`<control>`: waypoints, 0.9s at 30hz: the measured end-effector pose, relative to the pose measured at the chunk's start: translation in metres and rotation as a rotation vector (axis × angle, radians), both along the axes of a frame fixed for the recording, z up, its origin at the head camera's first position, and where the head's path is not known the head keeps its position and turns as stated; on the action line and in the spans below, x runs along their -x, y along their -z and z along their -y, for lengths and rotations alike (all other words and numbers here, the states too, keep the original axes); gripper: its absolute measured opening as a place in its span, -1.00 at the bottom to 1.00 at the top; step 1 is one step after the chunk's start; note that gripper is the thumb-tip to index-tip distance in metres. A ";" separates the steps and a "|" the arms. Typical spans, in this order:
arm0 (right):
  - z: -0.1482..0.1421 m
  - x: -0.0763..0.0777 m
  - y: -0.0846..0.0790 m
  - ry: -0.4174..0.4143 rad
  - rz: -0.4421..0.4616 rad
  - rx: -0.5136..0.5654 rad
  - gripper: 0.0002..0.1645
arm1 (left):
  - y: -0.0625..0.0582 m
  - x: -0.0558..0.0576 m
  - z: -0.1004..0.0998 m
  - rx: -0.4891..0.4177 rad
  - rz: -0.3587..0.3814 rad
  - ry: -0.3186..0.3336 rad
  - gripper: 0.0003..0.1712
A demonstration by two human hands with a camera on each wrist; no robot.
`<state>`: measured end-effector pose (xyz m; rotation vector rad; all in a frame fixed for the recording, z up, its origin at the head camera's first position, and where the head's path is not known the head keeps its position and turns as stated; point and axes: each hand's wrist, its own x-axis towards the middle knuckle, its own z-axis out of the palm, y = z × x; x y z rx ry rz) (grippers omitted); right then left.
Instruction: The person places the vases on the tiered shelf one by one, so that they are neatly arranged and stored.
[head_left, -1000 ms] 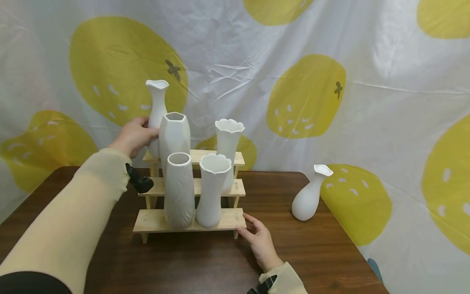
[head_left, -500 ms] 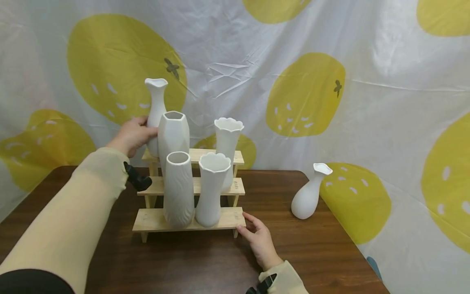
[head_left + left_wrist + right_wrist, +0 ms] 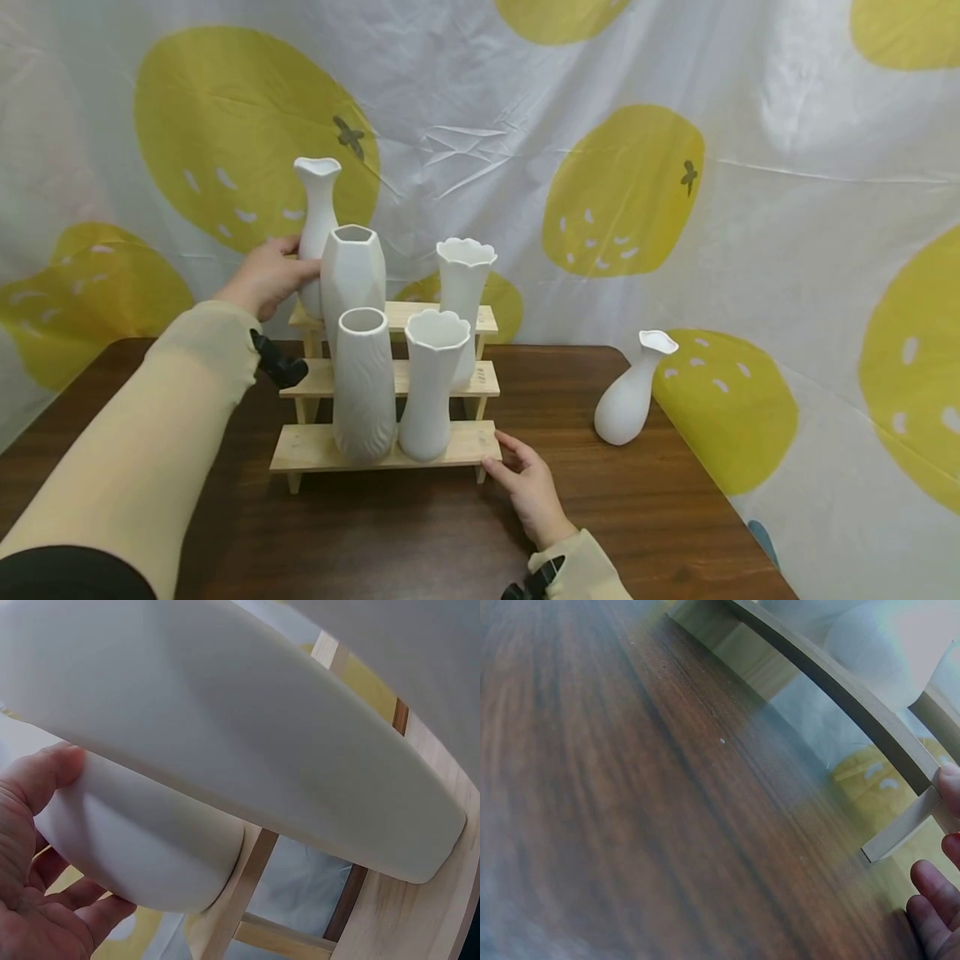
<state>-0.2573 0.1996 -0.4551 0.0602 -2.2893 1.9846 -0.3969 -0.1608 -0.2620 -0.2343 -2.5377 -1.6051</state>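
Note:
On the top tier's left end stands a white vase [image 3: 318, 218] with a narrow neck and wavy flared lip. My left hand [image 3: 268, 277] grips its rounded body, thumb on the near side and fingers beneath in the left wrist view, where the vase's base [image 3: 161, 840] meets the tier. A tall faceted vase [image 3: 352, 271] on the middle tier partly hides it. At the lower right, my right hand [image 3: 534, 493] pinches the right end of the bottom tier of a three-step wooden stand [image 3: 472, 442]; its thumb [image 3: 949, 784] lies on the tier's edge in the right wrist view.
A ribbed cylindrical vase [image 3: 365, 387] and a scalloped vase [image 3: 429, 392] stand on the bottom tier. Another scalloped vase [image 3: 465, 287] stands on the middle tier. A slanted bulbous vase [image 3: 628, 400] is on the brown table [image 3: 360, 533], right. Behind hangs a lemon-patterned curtain [image 3: 465, 100].
Both hands keep their holds on the vase and the stand. The whole head view shifts very slightly upward and left; the vases keep their places.

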 end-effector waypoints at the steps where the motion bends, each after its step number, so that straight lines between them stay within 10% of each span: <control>1: 0.000 0.000 0.000 0.001 0.001 0.001 -0.39 | 0.000 0.000 0.000 -0.003 -0.002 0.000 -0.16; 27: 0.001 -0.001 0.000 0.013 -0.002 0.007 -0.41 | 0.018 0.000 0.003 -0.180 0.001 0.027 -0.08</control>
